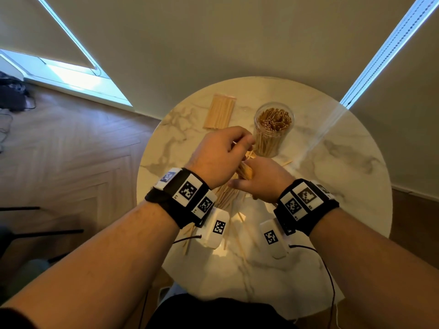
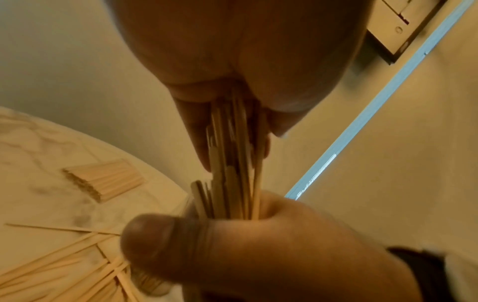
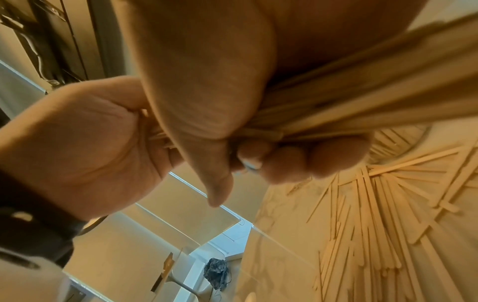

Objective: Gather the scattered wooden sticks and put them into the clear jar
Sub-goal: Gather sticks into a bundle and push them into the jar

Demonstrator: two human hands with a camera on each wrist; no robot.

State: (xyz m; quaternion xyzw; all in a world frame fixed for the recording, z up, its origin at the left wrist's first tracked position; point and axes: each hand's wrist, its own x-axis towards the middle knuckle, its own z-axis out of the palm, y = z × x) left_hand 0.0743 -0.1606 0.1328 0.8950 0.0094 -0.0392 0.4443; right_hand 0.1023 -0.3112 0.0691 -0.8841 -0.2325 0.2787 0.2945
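Both hands hold one bundle of wooden sticks [image 1: 245, 170] upright above the marble table [image 1: 332, 186]. My right hand [image 1: 259, 179] grips the bundle's lower part in its fist. Just above it, my left hand [image 1: 241, 142] pinches the bundle's top between fingers and thumb. In the left wrist view the bundle [image 2: 232, 173] runs from my fingers down into the right fist. The clear jar [image 1: 273, 129], packed with upright sticks, stands just beyond and to the right of the hands. Loose sticks [image 1: 225, 198] lie scattered on the table under my wrists.
A neat stack of sticks [image 1: 219, 113] lies at the table's far left, left of the jar. A single stick [image 1: 286, 162] lies near the jar's base. The round table's edge curves close behind the jar. Wooden floor lies to the left.
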